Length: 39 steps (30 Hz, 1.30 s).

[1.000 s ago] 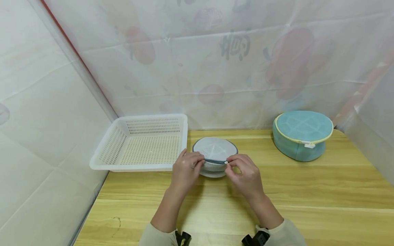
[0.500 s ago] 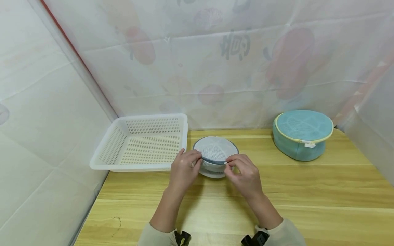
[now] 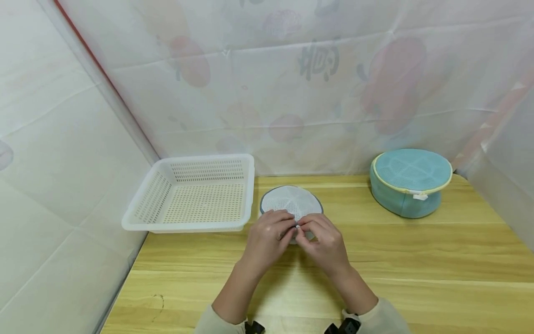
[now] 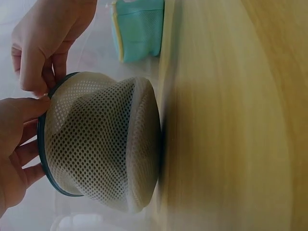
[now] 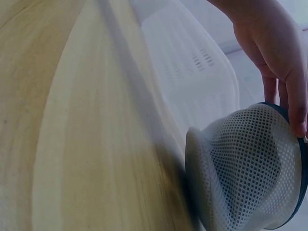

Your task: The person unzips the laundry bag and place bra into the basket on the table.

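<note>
A small white mesh laundry bag (image 3: pixel 288 198) with a dark blue-grey zip rim stands upright on the wooden table (image 3: pixel 417 260). My left hand (image 3: pixel 267 239) pinches the near part of the rim. Close beside it, my right hand (image 3: pixel 327 241) pinches a small white tab on that rim between thumb and forefinger. The fingertips of both hands almost meet, hiding the front of the zip. From the left wrist, the bag's mesh side (image 4: pixel 91 139) looks slightly crumpled. In the right wrist view, the left hand's fingers (image 5: pixel 294 98) reach down over the rim.
To the left stands a white slotted plastic basket (image 3: pixel 248 213), its near right corner close to my left hand. A larger teal mesh laundry bag (image 3: pixel 410 204) with a yellow rim and white tag stands at the back right. Patterned white sheeting (image 3: pixel 267 93) closes off the back.
My left hand has moved right along the rim to beside the right hand. My right hand has shifted slightly left with the tab. The bag stays in nearly the same place.
</note>
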Available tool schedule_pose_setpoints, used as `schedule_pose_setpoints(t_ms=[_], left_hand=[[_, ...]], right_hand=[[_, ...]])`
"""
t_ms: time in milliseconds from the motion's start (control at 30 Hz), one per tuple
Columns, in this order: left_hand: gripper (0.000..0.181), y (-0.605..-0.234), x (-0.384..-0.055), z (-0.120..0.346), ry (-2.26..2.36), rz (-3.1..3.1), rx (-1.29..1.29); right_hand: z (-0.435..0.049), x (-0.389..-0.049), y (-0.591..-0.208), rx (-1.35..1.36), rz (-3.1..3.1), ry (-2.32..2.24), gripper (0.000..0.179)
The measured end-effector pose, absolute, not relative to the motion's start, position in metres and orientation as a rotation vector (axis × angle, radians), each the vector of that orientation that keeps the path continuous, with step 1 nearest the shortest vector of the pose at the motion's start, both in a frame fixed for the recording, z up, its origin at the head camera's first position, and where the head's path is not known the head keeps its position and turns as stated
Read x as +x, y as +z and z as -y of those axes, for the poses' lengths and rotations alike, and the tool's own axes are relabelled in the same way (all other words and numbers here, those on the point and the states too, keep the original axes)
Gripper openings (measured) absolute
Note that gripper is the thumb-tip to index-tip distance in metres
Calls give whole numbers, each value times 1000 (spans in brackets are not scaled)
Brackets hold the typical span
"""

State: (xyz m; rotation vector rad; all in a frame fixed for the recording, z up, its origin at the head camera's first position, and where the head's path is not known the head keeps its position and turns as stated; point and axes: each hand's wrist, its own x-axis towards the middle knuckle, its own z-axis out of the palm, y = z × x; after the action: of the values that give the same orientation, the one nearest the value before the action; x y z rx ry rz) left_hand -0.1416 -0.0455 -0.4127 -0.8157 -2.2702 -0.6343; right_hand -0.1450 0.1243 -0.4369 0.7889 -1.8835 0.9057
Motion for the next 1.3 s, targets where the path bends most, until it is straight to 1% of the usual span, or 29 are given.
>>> schedule_pose_setpoints(t_ms=[300,667,867,967,1133,1300], left_hand=[[7,-413,-145,50,-712,2279,-828],[8,-413,-153,59,-758,2292,-683],[8,-416,-159,67,-755,2346,-544],[8,-417,-160,70,-760,2360,-515],[9,-418,-160,71,-739,2357,-557],[16,-418,-155,65,-661,2336,-704]], right_hand=[[-126,-146,-434,825,1876,921,13],[-133,-147,-431,773,1923,918,11],[-135,-149,-431,735,1944,912,10],[-136,-149,-432,732,1951,918,11],[-136,-148,-432,726,1956,919,10],[-136,-147,-434,730,1946,924,11]])
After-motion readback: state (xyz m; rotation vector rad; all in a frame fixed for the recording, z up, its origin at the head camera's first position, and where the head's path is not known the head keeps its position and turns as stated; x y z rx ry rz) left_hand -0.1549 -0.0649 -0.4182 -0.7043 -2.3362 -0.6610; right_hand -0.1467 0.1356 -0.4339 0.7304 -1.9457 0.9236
